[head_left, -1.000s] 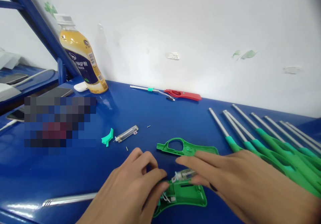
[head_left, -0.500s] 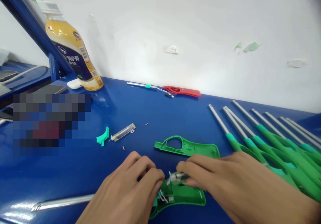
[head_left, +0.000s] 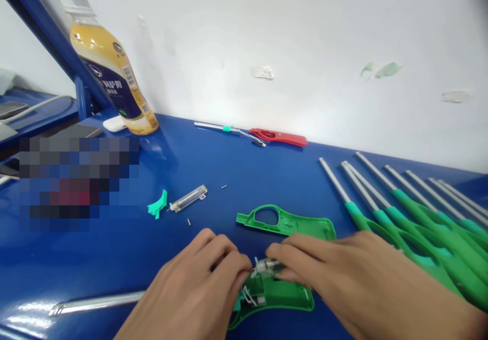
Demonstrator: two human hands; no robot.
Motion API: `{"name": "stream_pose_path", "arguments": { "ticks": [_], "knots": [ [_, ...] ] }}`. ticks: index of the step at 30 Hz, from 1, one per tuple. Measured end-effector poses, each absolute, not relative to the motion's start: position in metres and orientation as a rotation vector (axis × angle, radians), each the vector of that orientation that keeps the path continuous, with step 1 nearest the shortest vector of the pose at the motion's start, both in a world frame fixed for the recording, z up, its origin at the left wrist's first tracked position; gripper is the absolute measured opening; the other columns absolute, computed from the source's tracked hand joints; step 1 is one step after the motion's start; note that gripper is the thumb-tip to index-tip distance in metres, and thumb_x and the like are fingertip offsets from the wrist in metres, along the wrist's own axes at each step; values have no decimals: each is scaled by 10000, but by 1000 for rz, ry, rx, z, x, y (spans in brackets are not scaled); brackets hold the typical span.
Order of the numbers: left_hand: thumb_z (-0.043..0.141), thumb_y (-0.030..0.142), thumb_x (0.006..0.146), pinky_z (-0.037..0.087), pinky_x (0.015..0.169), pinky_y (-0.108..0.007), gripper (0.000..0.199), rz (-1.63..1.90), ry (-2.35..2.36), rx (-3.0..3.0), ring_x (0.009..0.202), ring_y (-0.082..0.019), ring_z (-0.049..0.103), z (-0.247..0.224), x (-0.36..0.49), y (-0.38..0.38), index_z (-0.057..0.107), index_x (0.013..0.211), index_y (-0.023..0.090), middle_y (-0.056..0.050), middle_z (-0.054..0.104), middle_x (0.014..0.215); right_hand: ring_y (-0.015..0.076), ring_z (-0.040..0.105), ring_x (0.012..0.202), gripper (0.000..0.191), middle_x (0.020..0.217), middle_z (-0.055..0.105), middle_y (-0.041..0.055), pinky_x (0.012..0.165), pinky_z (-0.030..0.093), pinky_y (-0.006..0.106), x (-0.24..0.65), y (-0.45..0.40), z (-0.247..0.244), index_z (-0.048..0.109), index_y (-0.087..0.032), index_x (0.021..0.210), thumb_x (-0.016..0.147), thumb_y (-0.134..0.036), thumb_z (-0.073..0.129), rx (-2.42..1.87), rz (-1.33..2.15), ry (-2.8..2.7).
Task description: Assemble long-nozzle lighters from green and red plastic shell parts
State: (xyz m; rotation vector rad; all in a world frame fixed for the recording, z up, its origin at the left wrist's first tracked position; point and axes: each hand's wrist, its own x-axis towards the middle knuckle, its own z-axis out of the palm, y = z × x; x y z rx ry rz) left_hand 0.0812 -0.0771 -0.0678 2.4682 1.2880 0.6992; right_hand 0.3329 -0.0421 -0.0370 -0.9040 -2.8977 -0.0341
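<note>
At the front of the blue table lies a green lighter half-shell (head_left: 285,297), its open side up, with thin white wires and small parts inside. My left hand (head_left: 198,284) is closed over its left portion; a metal lighter tube (head_left: 97,302) sticks out to the left from under this hand. Between thumb and fingers my right hand (head_left: 335,269) pinches a clear fuel tank (head_left: 267,266) just above the half-shell. The tank's nozzle end points toward my left fingertips. Behind my hands rests a second green half-shell (head_left: 290,220), partly hidden by the right fingers.
Left of centre lie another clear fuel tank (head_left: 188,198), a teal trigger piece (head_left: 158,205) and two small screws. Several green long-necked lighters (head_left: 412,223) fill the right side. A red lighter shell (head_left: 280,136) lies near the wall, and a drink bottle (head_left: 114,81) stands at back left.
Almost nothing differs. The view has shifted slightly, and the fuel tank in my right hand sits marginally closer to my left fingertips, both hands keeping their grip.
</note>
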Motion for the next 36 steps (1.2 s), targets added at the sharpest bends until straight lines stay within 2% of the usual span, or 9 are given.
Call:
{"name": "stream_pose_path", "arguments": {
  "ticks": [7, 14, 21, 25, 32, 36],
  "knots": [
    [451, 135, 1055, 620, 860, -327, 282, 624, 1293, 2500, 779, -185, 662, -68, 80, -76, 699, 964, 235, -22, 699, 859, 171, 707, 505, 366, 878, 774, -69, 400, 230, 378, 330, -43, -37, 642, -240, 1053, 800, 23, 616, -893, -45, -2889],
    [489, 128, 1037, 620, 859, -312, 256, 701, 1286, 2451, 778, -181, 678, -69, 80, -78, 710, 975, 242, -21, 711, 864, 155, 694, 503, 361, 891, 778, -71, 397, 249, 383, 331, -42, -38, 629, -241, 1045, 815, 33, 576, -887, -60, -2899],
    [486, 113, 1020, 615, 845, -313, 258, 667, 1299, 2462, 794, -190, 666, -71, 80, -79, 702, 954, 238, -29, 709, 874, 139, 697, 557, 372, 973, 783, -78, 428, 262, 390, 337, -44, -38, 604, -262, 1157, 895, 1, 578, -905, -42, -2944],
    [467, 100, 1016, 613, 844, -321, 272, 629, 1306, 2478, 787, -191, 664, -71, 80, -79, 692, 946, 235, -27, 702, 873, 146, 688, 521, 354, 912, 766, -87, 408, 250, 398, 335, -42, -39, 603, -259, 1121, 885, 3, 579, -888, -32, -2938],
    [471, 90, 1013, 611, 855, -320, 268, 626, 1315, 2482, 804, -194, 658, -71, 81, -80, 687, 949, 234, -34, 703, 884, 148, 716, 572, 387, 977, 772, -90, 415, 278, 391, 336, -43, -37, 569, -276, 1141, 898, 21, 523, -904, -35, -2965],
    [467, 68, 997, 612, 869, -334, 265, 585, 1288, 2529, 804, -195, 659, -71, 81, -80, 667, 933, 229, -30, 698, 892, 146, 694, 532, 382, 985, 784, -94, 408, 286, 390, 335, -41, -38, 577, -279, 1156, 907, 6, 522, -901, -62, -2940]
  ]
}}
